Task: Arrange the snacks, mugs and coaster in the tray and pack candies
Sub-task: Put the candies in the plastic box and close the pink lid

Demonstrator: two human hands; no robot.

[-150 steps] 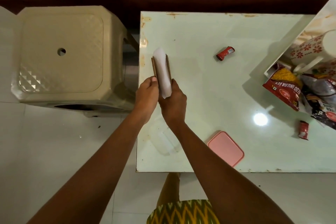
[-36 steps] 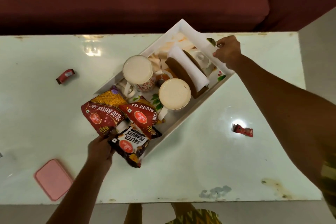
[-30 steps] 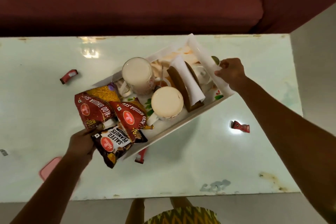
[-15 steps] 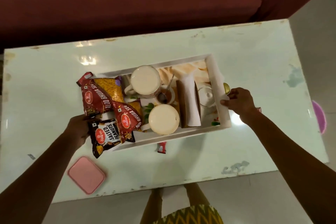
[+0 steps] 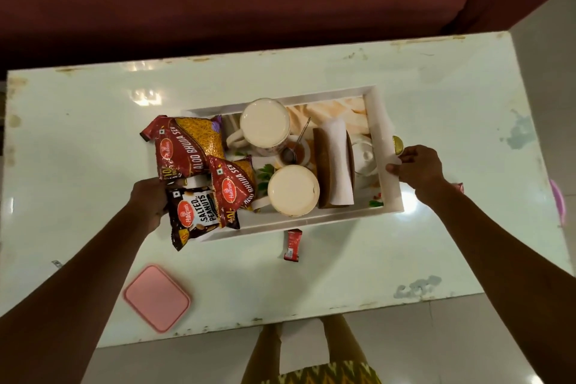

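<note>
Bare, sleeveless arms; a yellow-and-green zigzag-patterned garment [image 5: 324,376] shows at the waist.

The rectangular tray [image 5: 385,146] has white walls and a printed floor of cream, orange and green leaves. Two round mugs [image 5: 265,127] show cream-white. The near-left snack packets [image 5: 190,150] are red and yellow; the peanut packet [image 5: 194,215] is dark brown. The near-left square lid [image 5: 156,298] is pink. The candy wrapper [image 5: 293,245] is red. The glossy table [image 5: 343,274] is pale green-white.
</note>
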